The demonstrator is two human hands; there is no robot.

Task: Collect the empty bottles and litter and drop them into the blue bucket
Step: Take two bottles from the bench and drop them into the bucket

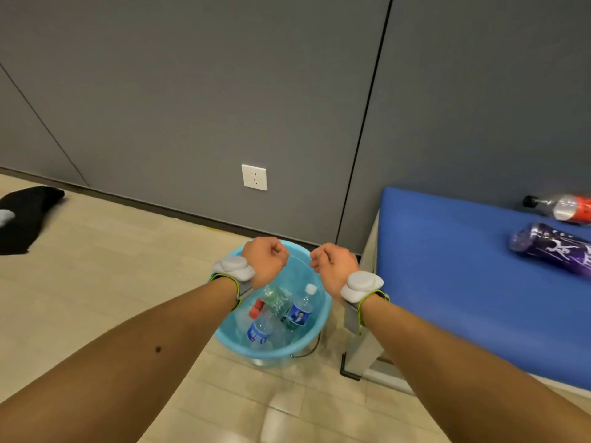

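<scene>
Blue bucket (pixel 275 354): stands on the pale floor (pixel 112 282) close to the grey wall (pixel 192 91), and every place below is given from it
Left hand (pixel 267 262): over the bucket's far rim, on its left side, fingers curled into a fist with nothing seen in it
Right hand (pixel 332 263): over the bucket's far rim, on its right side, fingers curled in, nothing seen in it, a small gap between it and the left hand
Wrist bands: a white puck-shaped unit on the left wrist (pixel 233 268) and one on the right wrist (pixel 361 287), both above the bucket
White-capped bottle (pixel 300 310): inside the bucket, clear with a blue label, cap toward the far rim
Second blue-label bottle (pixel 259 332): inside the bucket, toward its near left wall
Green-tinted bottle (pixel 275 298): inside the bucket, between the other two, partly under the left wrist
Red cap (pixel 256 308): inside the bucket, by the green-tinted bottle; what it belongs to cannot be told
Table (pixel 447 266): blue-topped, just right of the bucket
Purple bottle (pixel 550 251): lying on its side on the table, well right of the bucket
Red-label bottle (pixel 563 207): lying on the table with a black cap, beyond the purple one, well apart from the bucket
Wall socket (pixel 254 177): white, on the wall behind the bucket
Black cloth (pixel 25 219): on the floor, far left of the bucket
</scene>
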